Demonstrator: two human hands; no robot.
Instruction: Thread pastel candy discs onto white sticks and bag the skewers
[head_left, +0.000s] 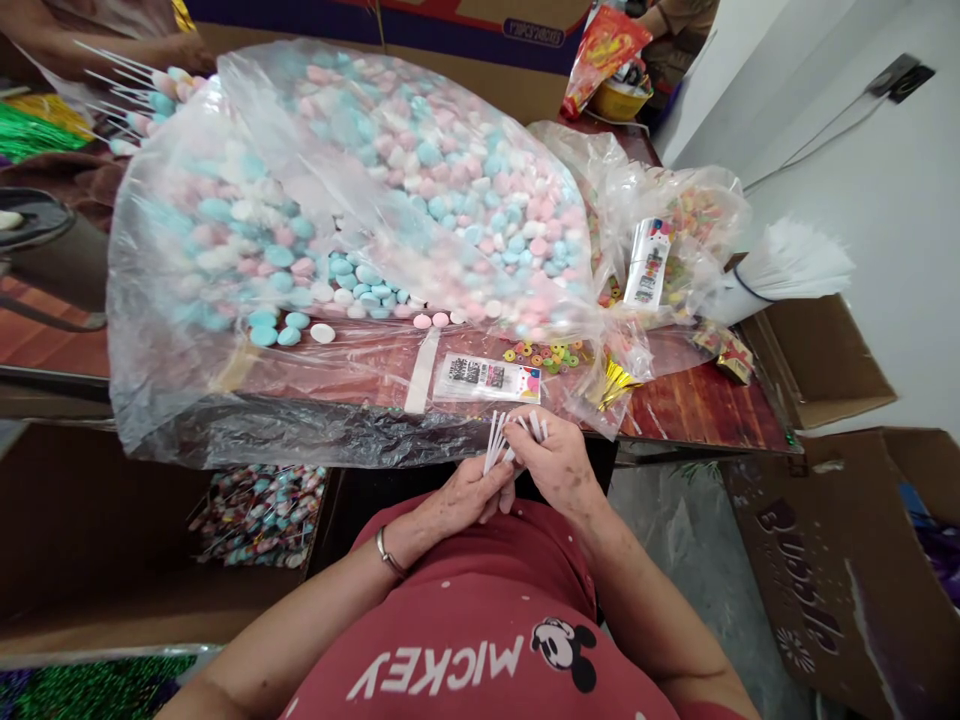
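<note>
My left hand [469, 492] is closed around the lower part of several thin white sticks [493, 440], just off the table's front edge. Against it, my right hand [553, 455] pinches more of the same sticks, whose tips fan out above the fingers. Beyond my hands, a printed clear wrapper [487, 379] lies on the red-brown table [675, 412]. Small ring-shaped candies [551, 355] are scattered behind it. A huge clear plastic bag [352, 200] full of pink, blue and white candies covers much of the tabletop, with some blue ones [264, 335] lying at its opening.
White sticks fill a container [742, 290] at the right. A stack of wrappers [649, 262] rests on a bag of ring candies. Cardboard boxes [802, 560] stand right and lower left. A metal jug [56, 245] is at left. Other people's arms [112, 50] show at the back.
</note>
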